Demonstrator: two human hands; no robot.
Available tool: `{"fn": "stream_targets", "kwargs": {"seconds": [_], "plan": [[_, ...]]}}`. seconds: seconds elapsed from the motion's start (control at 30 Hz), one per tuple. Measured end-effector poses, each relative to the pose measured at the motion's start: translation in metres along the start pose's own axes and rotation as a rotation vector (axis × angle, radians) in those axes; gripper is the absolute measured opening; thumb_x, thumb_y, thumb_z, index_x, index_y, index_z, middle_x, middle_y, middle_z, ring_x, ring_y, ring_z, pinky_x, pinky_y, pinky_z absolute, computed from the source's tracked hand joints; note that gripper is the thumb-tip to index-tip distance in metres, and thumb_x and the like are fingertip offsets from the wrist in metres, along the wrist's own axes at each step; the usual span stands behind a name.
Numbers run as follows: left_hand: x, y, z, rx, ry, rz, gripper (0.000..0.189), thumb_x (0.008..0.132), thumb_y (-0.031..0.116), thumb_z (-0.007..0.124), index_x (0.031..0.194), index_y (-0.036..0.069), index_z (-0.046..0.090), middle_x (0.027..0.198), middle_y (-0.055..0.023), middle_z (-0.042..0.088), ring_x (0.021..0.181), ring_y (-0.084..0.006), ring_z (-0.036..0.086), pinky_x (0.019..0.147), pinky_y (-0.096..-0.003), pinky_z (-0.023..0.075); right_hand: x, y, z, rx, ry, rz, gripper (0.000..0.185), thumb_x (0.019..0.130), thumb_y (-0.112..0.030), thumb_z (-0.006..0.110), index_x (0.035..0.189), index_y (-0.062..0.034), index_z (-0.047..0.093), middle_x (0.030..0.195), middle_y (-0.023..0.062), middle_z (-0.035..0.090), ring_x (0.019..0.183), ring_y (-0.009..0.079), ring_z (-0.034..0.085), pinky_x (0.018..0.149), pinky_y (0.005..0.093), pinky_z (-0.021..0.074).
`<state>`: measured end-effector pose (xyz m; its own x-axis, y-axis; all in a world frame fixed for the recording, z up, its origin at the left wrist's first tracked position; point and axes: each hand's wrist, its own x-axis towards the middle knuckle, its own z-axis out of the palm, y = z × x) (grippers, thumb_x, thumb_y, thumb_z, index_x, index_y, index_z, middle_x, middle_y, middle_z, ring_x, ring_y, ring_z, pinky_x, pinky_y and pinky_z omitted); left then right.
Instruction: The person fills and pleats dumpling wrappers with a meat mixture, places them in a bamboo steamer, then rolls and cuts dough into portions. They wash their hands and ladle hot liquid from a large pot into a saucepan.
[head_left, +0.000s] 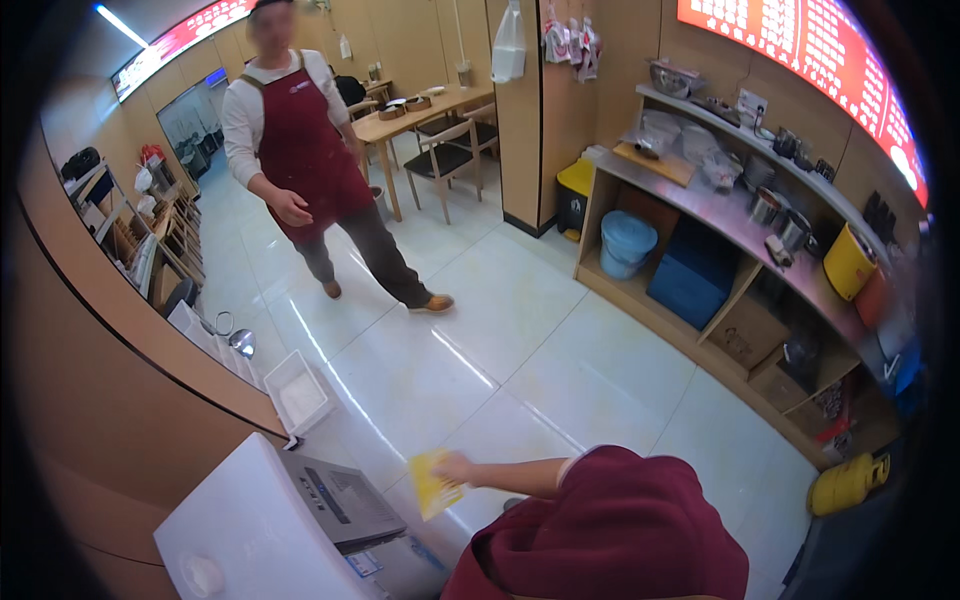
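My right hand (454, 469) reaches out to the left from a maroon sleeve and holds a flat yellow packet or card (430, 491) with some white on it. Motion blurs both, so the exact kind cannot be told. Below and left of the hand stand a white-topped appliance (247, 525) and a grey panel (349, 502) with a dark strip. A small whitish round thing (202, 576) lies on the white top. My left hand is out of view.
A person in a maroon apron (311, 150) stands ahead. A white tub (300, 390) sits on the tiled floor beside the partition (150, 360). To the right are a shelved counter (712, 206), a light-blue bucket (626, 244), a dark-blue box (691, 271) and a yellow gas cylinder (844, 486).
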<state>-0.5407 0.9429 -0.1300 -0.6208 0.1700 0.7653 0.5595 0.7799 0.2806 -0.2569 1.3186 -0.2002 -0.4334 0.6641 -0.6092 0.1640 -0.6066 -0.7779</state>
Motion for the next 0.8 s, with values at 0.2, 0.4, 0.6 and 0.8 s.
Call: {"fn": "stream_targets", "kwargs": {"seconds": [0.2,0.4,0.6,0.8], "plan": [[-0.008,-0.001,-0.004,0.021,-0.015,-0.133,0.044,0.097,0.026,0.051,0.129,-0.003,0.048,0.126,-0.0231,0.051,0.114,-0.0375,0.052,0.096,-0.0471,0.0423,-0.062,0.064,-0.235,0.843,0.875,-0.006,0.014,0.082,-0.003,0.064,0.095,0.0003,0.058,0.083,0.0123,0.062,0.069,0.0271,0.065,0.056,0.0402,0.0565],[-0.013,-0.030,-0.010,0.036,-0.025,-0.219,0.044,0.097,0.027,0.050,0.129,-0.003,0.047,0.127,-0.0229,0.051,0.114,-0.0372,0.052,0.096,-0.0469,0.0423,-0.118,0.084,-0.249,0.947,1.047,-0.004,0.026,0.083,-0.004,0.066,0.105,-0.0001,0.053,0.095,0.0133,0.063,0.080,0.0295,0.066,0.068,0.0458,0.0587],[-0.011,-0.069,-0.009,0.002,-0.004,-0.264,0.044,0.097,0.027,0.049,0.130,-0.003,0.047,0.127,-0.0227,0.050,0.115,-0.0369,0.052,0.096,-0.0467,0.0422,-0.085,0.051,-0.163,0.743,0.776,-0.059,0.022,0.083,-0.003,0.064,0.103,-0.0009,0.054,0.090,0.0120,0.062,0.076,0.0268,0.066,0.064,0.0426,0.0572],[-0.009,-0.105,-0.013,-0.034,0.006,-0.305,0.044,0.097,0.027,0.049,0.130,-0.003,0.047,0.128,-0.0225,0.049,0.115,-0.0367,0.052,0.096,-0.0465,0.0421,-0.076,-0.018,-0.058,0.464,0.543,-0.129,0.011,0.084,-0.002,0.063,0.093,-0.0025,0.057,0.078,0.0070,0.060,0.065,0.0195,0.063,0.054,0.0338,0.0541]]}}
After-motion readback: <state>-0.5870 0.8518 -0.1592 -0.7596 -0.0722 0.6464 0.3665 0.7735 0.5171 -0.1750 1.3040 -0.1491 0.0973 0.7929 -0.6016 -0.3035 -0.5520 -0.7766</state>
